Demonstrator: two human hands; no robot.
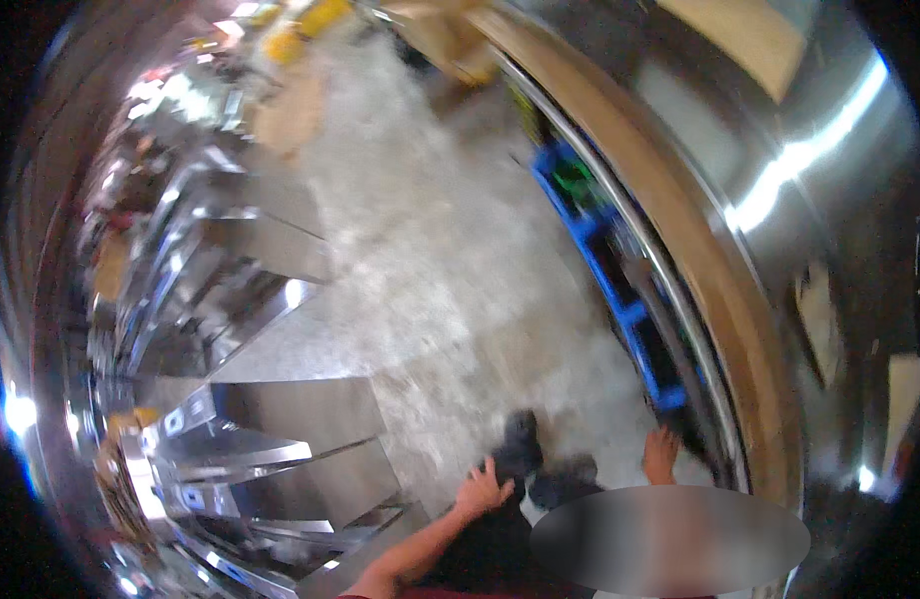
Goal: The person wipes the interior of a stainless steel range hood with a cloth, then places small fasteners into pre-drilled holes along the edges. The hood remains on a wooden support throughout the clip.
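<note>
My left hand point(483, 489) hangs over my dark trouser leg in the lower middle, fingers apart and nothing in them. Beyond it are my dark shoes point(521, 439) on the floor. My right hand point(661, 456) is lower right, near the front end of a row of blue bins point(624, 317), its fingers loosely stretched and no object visible in them. I cannot tell whether it touches the dark item beside it. A grey blurred oval hides most of the right forearm.
Along the right runs a metal workbench point(694, 120) with a brown board edge point(724, 270) and a steel rail point(669, 270). Angular sheet metal pieces point(300, 424) stand at the left on the grey concrete floor point(430, 250). Cardboard point(445, 40) lies at the far end.
</note>
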